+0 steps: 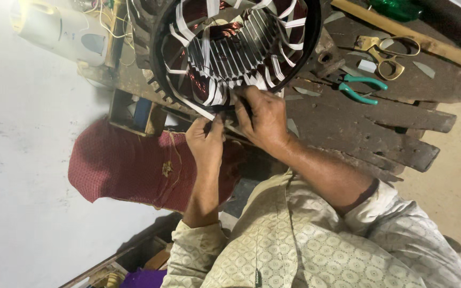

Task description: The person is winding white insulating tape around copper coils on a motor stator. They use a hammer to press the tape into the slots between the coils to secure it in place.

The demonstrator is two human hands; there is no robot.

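Two bare hands at the lower rim of one large motor stator (236, 48). The stator sits on a rough wooden worktop (380, 122), near its edge, round bore facing the camera.

Left hand (205, 141): fingers pinched together on the end of one white insulation strip (190, 103) that runs up along the stator's rim. Right hand (261, 118): fingers curled and pressed against the rim just beside the left; whether they clamp anything, cannot tell, fingertips hidden behind the knuckles.

Inside the bore: copper-red windings (198, 85), and many white paper strips sticking out of the slots; too many and too overlapped to count. Top of the stator cut off by the frame edge.

On the worktop, right of the stator, well apart from the hands:
- one pair of scissors (388, 53), brass-coloured handles
- one pair of pliers (361, 88), teal grips, jaws hard to make out
- several loose white paper offcuts (368, 65), scattered
- one long wooden stick (406, 34), both ends cut off or hidden
- one green object (398, 8) at the top edge, mostly out of frame, kind unclear

Upper left: one white lamp-like device (62, 29), glaring, overexposed, detail lost; tangle of thin wires behind it.

Below the worktop: one dark red cloth (129, 168), bundled, partly hidden by the left forearm. Both sleeves patterned, cream.
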